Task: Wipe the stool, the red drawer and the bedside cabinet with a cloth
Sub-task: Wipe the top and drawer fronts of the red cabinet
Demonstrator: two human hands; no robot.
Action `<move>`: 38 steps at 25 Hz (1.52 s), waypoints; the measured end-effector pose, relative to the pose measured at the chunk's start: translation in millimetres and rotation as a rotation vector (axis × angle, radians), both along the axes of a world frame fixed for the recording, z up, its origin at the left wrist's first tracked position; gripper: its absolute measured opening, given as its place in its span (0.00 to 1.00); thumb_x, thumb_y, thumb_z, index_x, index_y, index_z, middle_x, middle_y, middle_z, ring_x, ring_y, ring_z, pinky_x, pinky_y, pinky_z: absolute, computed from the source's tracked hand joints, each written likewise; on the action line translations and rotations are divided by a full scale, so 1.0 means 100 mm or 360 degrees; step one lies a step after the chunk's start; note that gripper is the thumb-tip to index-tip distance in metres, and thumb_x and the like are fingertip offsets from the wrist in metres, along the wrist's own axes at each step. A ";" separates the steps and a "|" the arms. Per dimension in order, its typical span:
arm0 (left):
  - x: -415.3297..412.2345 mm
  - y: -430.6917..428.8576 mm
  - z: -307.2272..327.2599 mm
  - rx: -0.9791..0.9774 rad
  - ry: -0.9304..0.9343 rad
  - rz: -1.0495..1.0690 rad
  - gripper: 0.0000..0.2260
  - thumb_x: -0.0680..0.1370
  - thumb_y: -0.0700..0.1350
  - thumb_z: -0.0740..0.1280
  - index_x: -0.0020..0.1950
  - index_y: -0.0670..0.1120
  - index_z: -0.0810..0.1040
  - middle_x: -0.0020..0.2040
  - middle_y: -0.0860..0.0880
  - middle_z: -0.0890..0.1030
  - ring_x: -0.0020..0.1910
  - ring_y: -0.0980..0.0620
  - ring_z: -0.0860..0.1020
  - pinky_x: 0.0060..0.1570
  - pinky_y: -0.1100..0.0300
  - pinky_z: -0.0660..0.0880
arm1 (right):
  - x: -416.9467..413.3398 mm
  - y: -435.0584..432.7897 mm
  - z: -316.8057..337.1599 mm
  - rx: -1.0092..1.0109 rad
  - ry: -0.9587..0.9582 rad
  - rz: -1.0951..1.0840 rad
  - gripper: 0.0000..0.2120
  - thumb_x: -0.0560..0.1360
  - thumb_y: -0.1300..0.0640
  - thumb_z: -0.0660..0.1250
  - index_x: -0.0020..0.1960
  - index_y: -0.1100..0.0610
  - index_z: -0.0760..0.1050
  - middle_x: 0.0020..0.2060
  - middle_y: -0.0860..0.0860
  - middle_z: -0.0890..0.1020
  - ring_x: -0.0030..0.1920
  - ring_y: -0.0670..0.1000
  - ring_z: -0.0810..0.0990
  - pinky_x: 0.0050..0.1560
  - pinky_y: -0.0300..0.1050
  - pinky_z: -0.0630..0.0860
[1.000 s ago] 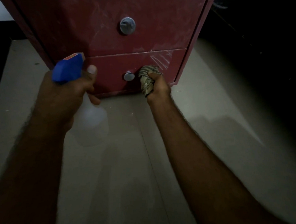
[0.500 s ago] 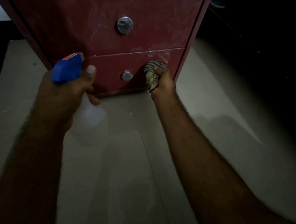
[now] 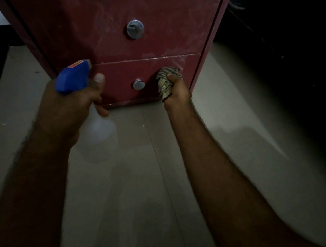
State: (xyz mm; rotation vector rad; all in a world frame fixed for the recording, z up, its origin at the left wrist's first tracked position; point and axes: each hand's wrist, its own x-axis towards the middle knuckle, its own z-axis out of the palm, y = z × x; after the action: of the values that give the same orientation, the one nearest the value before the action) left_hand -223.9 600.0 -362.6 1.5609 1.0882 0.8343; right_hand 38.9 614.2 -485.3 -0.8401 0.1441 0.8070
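Cloth (image 3: 167, 79) has slid right on the red drawer (image 3: 122, 76), knob (image 3: 139, 85) just left of the right hand (image 3: 177, 91).
That hand clenches the cloth; left hand (image 3: 72, 109) clasps a spray bottle (image 3: 100, 134).

Both bare forearms reach forward. The right hand (image 3: 177, 90) is fisted round a bunched cloth (image 3: 164, 81), just right of the lower drawer knob (image 3: 139, 84). The left hand (image 3: 72, 107), left of that knob and nearer the camera, grips a spray bottle (image 3: 98, 134) by the neck, thumb raised.
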 end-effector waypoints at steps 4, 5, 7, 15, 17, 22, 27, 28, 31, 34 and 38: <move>0.00 0.02 -0.06 -0.0007 -0.0008 0.0002 0.05 0.76 0.58 0.71 0.43 0.69 0.78 0.39 0.50 0.81 0.32 0.51 0.83 0.56 0.38 0.79 | 0.02 0.08 0.17 0.0141 -0.0103 0.0016 0.17 0.76 0.69 0.69 0.65 0.72 0.77 0.58 0.67 0.83 0.46 0.60 0.84 0.44 0.49 0.85; 0.00 0.02 -0.06 -0.0008 -0.0006 0.0004 0.03 0.76 0.59 0.71 0.45 0.68 0.78 0.40 0.49 0.81 0.32 0.51 0.83 0.56 0.38 0.79 | 0.03 0.07 0.21 0.0155 -0.0132 -0.0029 0.19 0.75 0.70 0.70 0.66 0.73 0.75 0.59 0.68 0.83 0.47 0.61 0.84 0.40 0.47 0.84; 0.01 0.02 -0.06 -0.0009 -0.0003 0.0008 0.10 0.76 0.59 0.71 0.56 0.66 0.76 0.41 0.48 0.80 0.31 0.51 0.83 0.54 0.40 0.80 | 0.01 0.02 0.20 0.0103 -0.0153 -0.0081 0.18 0.74 0.72 0.71 0.63 0.74 0.76 0.55 0.68 0.84 0.44 0.60 0.85 0.35 0.46 0.83; 0.02 -0.03 -0.01 -0.0038 0.0018 0.0010 0.05 0.73 0.61 0.70 0.44 0.64 0.77 0.41 0.49 0.81 0.31 0.53 0.83 0.53 0.41 0.80 | 0.10 -0.10 0.19 -0.0012 -0.0101 -0.0108 0.12 0.72 0.76 0.69 0.55 0.74 0.79 0.42 0.66 0.85 0.36 0.60 0.86 0.36 0.50 0.85; 0.02 0.00 -0.04 -0.0054 0.0039 0.0019 0.18 0.70 0.64 0.70 0.55 0.56 0.78 0.42 0.48 0.81 0.30 0.54 0.83 0.51 0.43 0.80 | 0.17 -0.09 0.22 0.0001 -0.0198 -0.0170 0.19 0.72 0.74 0.72 0.62 0.74 0.76 0.51 0.69 0.85 0.43 0.63 0.86 0.41 0.53 0.86; 0.04 0.07 -0.11 -0.0063 -0.0037 -0.0001 0.16 0.74 0.61 0.72 0.60 0.63 0.75 0.40 0.49 0.80 0.31 0.51 0.83 0.57 0.37 0.78 | 0.14 -0.18 -0.04 -0.0057 -0.0032 -0.0085 0.09 0.74 0.76 0.67 0.54 0.74 0.80 0.48 0.67 0.85 0.35 0.59 0.85 0.35 0.49 0.85; 0.02 0.12 -0.19 -0.0109 -0.0023 0.0039 0.28 0.67 0.66 0.73 0.61 0.52 0.78 0.41 0.48 0.81 0.31 0.52 0.84 0.52 0.42 0.80 | 0.25 -0.13 0.03 0.0020 -0.0067 -0.0105 0.16 0.74 0.76 0.67 0.61 0.75 0.78 0.52 0.69 0.84 0.39 0.61 0.85 0.40 0.51 0.86; 0.02 0.13 -0.20 -0.0121 -0.0007 0.0047 0.34 0.66 0.67 0.73 0.65 0.49 0.77 0.41 0.48 0.81 0.31 0.52 0.84 0.49 0.46 0.80 | 0.28 -0.12 0.05 0.0054 -0.0114 -0.0132 0.17 0.74 0.75 0.69 0.62 0.74 0.78 0.54 0.70 0.84 0.41 0.62 0.86 0.42 0.52 0.86; 0.03 0.16 -0.22 -0.0105 -0.0013 0.0048 0.36 0.68 0.65 0.72 0.70 0.47 0.74 0.42 0.48 0.81 0.31 0.52 0.83 0.47 0.48 0.80 | 0.29 -0.14 -0.02 0.0094 -0.0195 -0.0165 0.17 0.73 0.74 0.71 0.62 0.74 0.77 0.56 0.69 0.84 0.47 0.63 0.86 0.47 0.54 0.86; 0.05 0.18 -0.23 -0.0088 -0.0016 0.0050 0.38 0.69 0.65 0.71 0.71 0.43 0.74 0.42 0.48 0.81 0.31 0.53 0.83 0.52 0.44 0.80 | 0.25 -0.17 -0.23 -0.0082 -0.0021 -0.0099 0.16 0.74 0.74 0.68 0.62 0.74 0.78 0.55 0.67 0.84 0.40 0.60 0.85 0.38 0.50 0.85; 0.05 0.17 -0.27 -0.0053 -0.0031 0.0019 0.28 0.74 0.61 0.71 0.71 0.52 0.73 0.43 0.47 0.81 0.32 0.52 0.83 0.53 0.44 0.80 | 0.29 -0.15 -0.14 0.0039 0.0019 -0.0103 0.13 0.76 0.75 0.65 0.60 0.73 0.79 0.54 0.66 0.83 0.40 0.60 0.84 0.40 0.50 0.86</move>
State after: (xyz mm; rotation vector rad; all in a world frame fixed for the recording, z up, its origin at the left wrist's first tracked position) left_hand -218.9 617.1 -389.7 1.5166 1.0931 0.8339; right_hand 68.0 598.9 -499.0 -0.8038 0.1711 0.7517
